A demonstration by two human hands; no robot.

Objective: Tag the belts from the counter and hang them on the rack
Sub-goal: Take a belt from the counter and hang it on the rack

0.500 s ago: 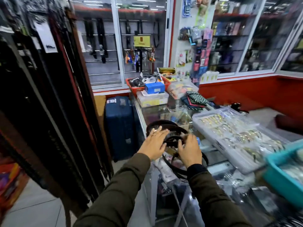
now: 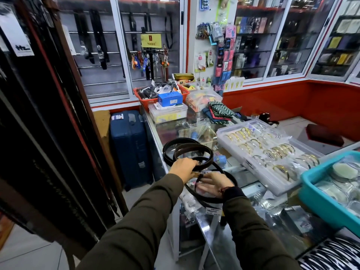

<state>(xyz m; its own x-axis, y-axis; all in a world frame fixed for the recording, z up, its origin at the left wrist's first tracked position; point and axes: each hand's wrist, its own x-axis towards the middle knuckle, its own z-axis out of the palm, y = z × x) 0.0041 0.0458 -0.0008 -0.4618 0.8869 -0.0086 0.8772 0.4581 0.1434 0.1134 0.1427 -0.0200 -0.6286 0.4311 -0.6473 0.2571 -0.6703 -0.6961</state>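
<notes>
Since half a second ago, both hands have drawn toward the near edge of the glass counter [image 2: 169, 131]. The left hand [image 2: 183, 168] now pinches a dark coiled leather belt [image 2: 187, 151]; the right hand [image 2: 214, 185] lies with loose fingers inside another black belt loop [image 2: 229, 178], probably starting to tag it. The clear plastic tray [image 2: 253, 164] holds gold bangles; the turquoise plastic bin [image 2: 315, 193] holds wrapped items.
</notes>
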